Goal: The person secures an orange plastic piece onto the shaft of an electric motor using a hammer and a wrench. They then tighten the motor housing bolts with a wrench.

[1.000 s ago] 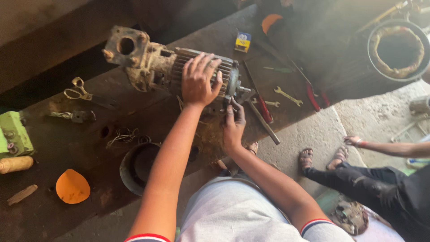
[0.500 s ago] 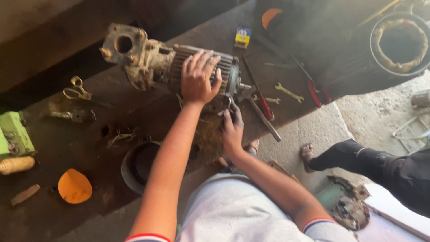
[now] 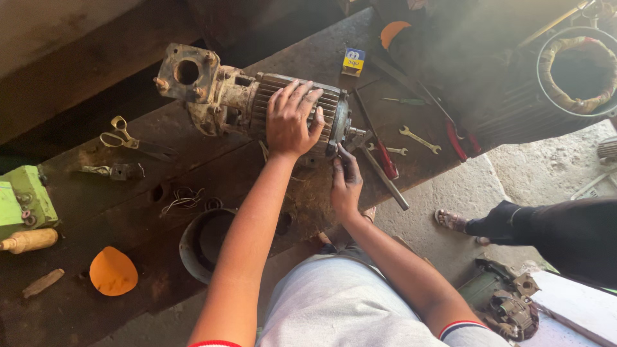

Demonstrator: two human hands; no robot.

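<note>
A rusty, grimy pump motor (image 3: 238, 96) with a ribbed body and a square flange lies on its side on a dark wooden bench (image 3: 77, 308). My left hand (image 3: 292, 119) rests flat on top of the ribbed casing, fingers spread. My right hand (image 3: 345, 183) is at the motor's end cover near the shaft, fingers pinched on a small dark part or tool that I cannot make out.
Yellow-handled scissors (image 3: 122, 135), a green device (image 3: 22, 199), an orange cap (image 3: 113, 271), a dark round end bell (image 3: 205, 241), spanners (image 3: 419, 139), a red-handled screwdriver (image 3: 385, 159) and a small box (image 3: 353, 62) lie on the bench. A wound stator (image 3: 578, 67) sits top right. Another person's sandalled foot (image 3: 453, 220) is on the floor.
The other person's leg has shifted at the right. My hands stay on the motor, almost unmoved; the view has drifted slightly.
</note>
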